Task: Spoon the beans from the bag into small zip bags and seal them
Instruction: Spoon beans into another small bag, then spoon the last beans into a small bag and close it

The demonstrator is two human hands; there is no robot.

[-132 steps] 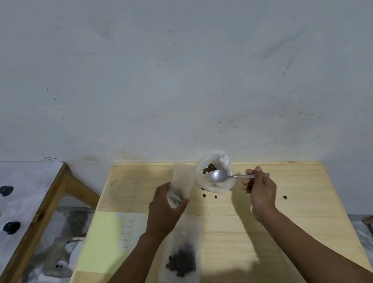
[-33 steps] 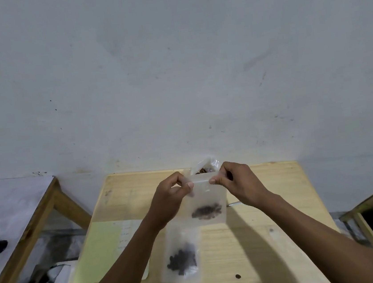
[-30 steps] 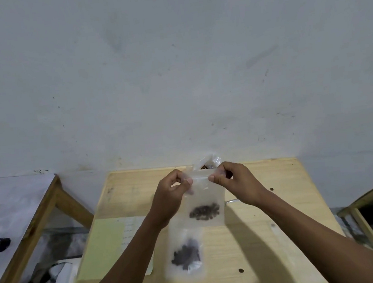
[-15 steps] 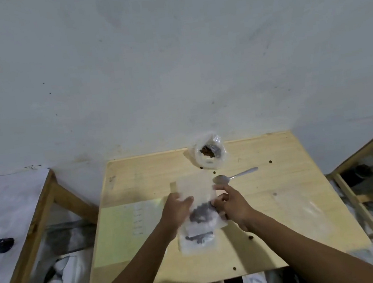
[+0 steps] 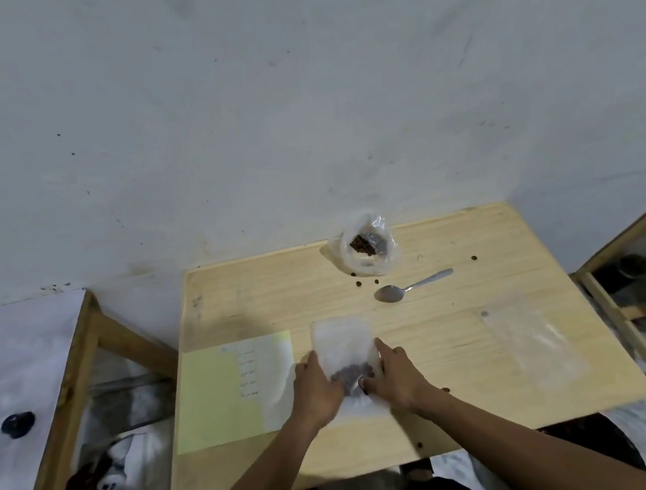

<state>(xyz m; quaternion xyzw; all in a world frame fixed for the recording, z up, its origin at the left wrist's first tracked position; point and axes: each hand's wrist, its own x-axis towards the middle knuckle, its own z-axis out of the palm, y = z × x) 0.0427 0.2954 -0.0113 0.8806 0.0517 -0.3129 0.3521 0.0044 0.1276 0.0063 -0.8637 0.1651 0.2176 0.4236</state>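
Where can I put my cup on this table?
Bare wood lies between the paper sheet and the far edge, left of the bean bag. It is crowded by the spoon, both hands, and the empty zip bags at right.

The light is soft and a bit dim. The wall (image 5: 295, 86) looks gray and flat. The desk (image 5: 486, 347) is the brightest part. Faint shadows lie under the arms and beside the spoon (image 5: 389, 294). The whole picture is a little blurry, most of all near the hands. Straight lines bend at the edges, like the desk sides.
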